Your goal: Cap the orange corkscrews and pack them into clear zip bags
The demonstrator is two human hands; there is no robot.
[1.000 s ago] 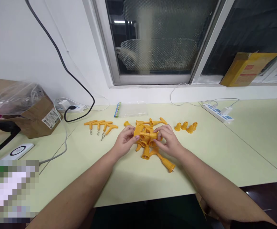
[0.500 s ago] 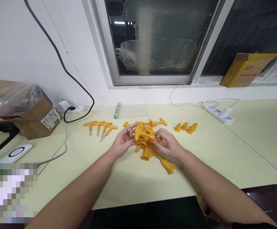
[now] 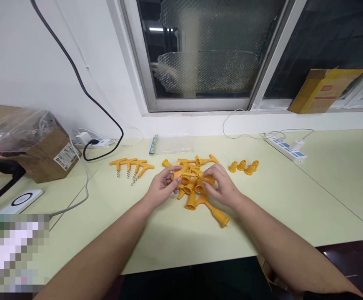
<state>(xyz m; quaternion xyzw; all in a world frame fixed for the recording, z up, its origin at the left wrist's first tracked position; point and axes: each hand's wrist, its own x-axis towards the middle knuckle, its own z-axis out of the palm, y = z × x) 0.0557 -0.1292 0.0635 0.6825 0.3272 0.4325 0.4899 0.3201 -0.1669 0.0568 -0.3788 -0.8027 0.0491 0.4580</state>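
Note:
Over a pile of yellow corkscrews, my left hand [image 3: 164,184] is closed on the T-shaped handle of a yellow corkscrew [image 3: 177,172]. My right hand [image 3: 220,185] pinches the yellow bell-shaped cap [image 3: 209,179] at the corkscrew's other end. Between the hands a short stretch of shaft and metal spiral shows. Beneath lie several corkscrews with bell caps on, one of them [image 3: 219,216] pointing toward the near right. Left of the hands, several bare corkscrews [image 3: 131,163] with exposed spirals lie in a row. Several loose bell caps [image 3: 241,166] stand on the right.
Behind the pile lies a clear plastic bag [image 3: 173,144] on the pale table [image 3: 294,200]. A cardboard box [image 3: 40,154] and a white charging pad [image 3: 21,201] are at the left. One power strip [image 3: 286,149] lies at the back right, with cables along the wall.
My hands have drawn slightly apart, and the handle has turned and lowered a little in my left hand. More of the corkscrew's shaft shows between handle and cap.

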